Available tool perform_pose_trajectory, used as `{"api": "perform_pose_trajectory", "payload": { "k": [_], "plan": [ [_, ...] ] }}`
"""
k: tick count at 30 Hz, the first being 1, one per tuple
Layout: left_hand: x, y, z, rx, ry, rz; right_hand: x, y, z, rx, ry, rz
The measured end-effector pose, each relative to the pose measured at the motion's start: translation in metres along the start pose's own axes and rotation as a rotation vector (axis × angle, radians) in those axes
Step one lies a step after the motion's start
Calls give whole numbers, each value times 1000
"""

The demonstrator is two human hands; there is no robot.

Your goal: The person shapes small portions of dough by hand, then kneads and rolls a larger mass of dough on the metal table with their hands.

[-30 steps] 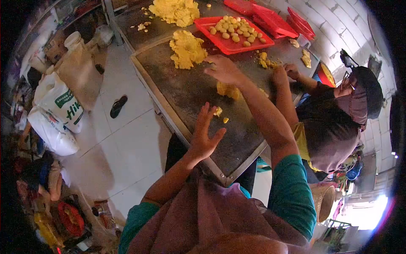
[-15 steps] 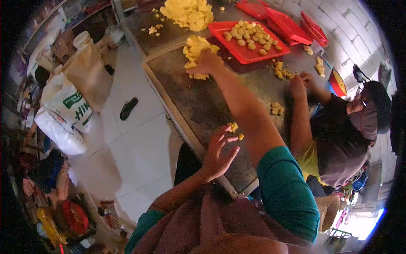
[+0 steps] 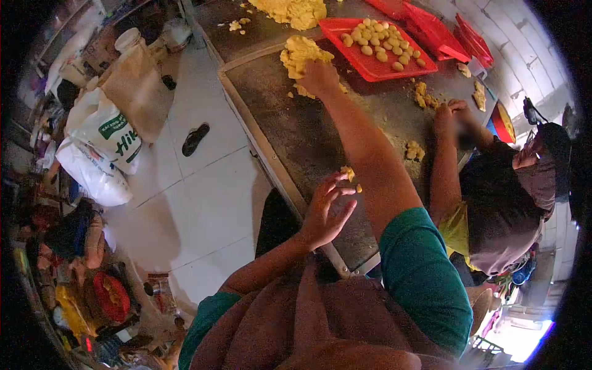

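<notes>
My right hand (image 3: 320, 79) reaches far across the metal-topped table (image 3: 265, 117), its fingers curled into the near edge of a yellow dough lump (image 3: 300, 52). The back of the hand hides the fingertips. Nearer to me, my left hand (image 3: 325, 214) hovers above the table edge, fingers apart and palm bare. A yellow dough bit (image 3: 348, 173) sticks to its fingertips, with a smaller crumb by another finger. Beyond the right hand, a red tray (image 3: 370, 69) holds many small round dough balls (image 3: 382, 43).
A larger dough mass (image 3: 296, 11) lies at the far end. Dough pieces (image 3: 415, 151) are scattered near a co-worker (image 3: 493, 203) on the right, whose hands meet over the table. Red trays (image 3: 431, 31) stand behind. White sacks (image 3: 102, 154) and a sandal (image 3: 195, 139) are on the floor at left.
The view has shifted slightly, moving the scene right. My right hand's fingers have drawn in at the near side of the dough lump. My left hand keeps its open pose.
</notes>
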State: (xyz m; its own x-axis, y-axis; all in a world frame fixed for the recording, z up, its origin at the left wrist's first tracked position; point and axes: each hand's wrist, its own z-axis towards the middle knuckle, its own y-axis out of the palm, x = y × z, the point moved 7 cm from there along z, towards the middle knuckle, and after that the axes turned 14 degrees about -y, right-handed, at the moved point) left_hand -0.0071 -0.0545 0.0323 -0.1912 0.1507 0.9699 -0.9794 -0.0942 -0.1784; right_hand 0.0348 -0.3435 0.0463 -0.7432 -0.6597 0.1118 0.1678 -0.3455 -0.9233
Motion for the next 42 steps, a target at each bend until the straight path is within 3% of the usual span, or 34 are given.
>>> {"api": "perform_pose_trajectory", "payload": {
  "k": [1,4,10,13,18,21,22,23,26,29,32,35,36,39,42],
  "plan": [
    [1,-1,0,25,32,35,0,-4,0,64,-8,-1],
    [3,-3,1,83,76,97,-1,2,2,-128,22,-21],
    [2,-3,-3,164,85,116,12,10,-13,-285,99,176],
    [-4,0,0,158,113,97,11,0,-34,-144,-122,134],
    [-12,4,-1,111,107,-40,16,-30,-83,-460,-109,309],
    [-20,8,-2,81,-24,-171,12,-75,-108,-612,-116,357],
    [-8,3,-4,134,66,47,14,-83,-114,-659,-139,329],
    [-10,2,-4,130,82,45,16,-86,-119,-706,-163,303],
    [-16,3,-3,126,89,-14,33,-78,-121,-619,-337,628],
    [-9,-1,-3,121,125,15,55,-61,-112,-131,-143,282],
    [-11,0,-4,121,118,-37,19,-57,-103,115,-175,324],
    [-6,-1,-4,74,95,-40,4,-36,-108,-134,-94,367],
    [-3,-3,-5,67,93,-36,-14,-52,-118,-90,-368,215],
    [-2,-5,-5,46,70,-52,-27,-70,-135,-63,-386,114],
    [0,-5,-3,11,52,-55,-21,-60,-126,-158,-210,53]
  ]
}}
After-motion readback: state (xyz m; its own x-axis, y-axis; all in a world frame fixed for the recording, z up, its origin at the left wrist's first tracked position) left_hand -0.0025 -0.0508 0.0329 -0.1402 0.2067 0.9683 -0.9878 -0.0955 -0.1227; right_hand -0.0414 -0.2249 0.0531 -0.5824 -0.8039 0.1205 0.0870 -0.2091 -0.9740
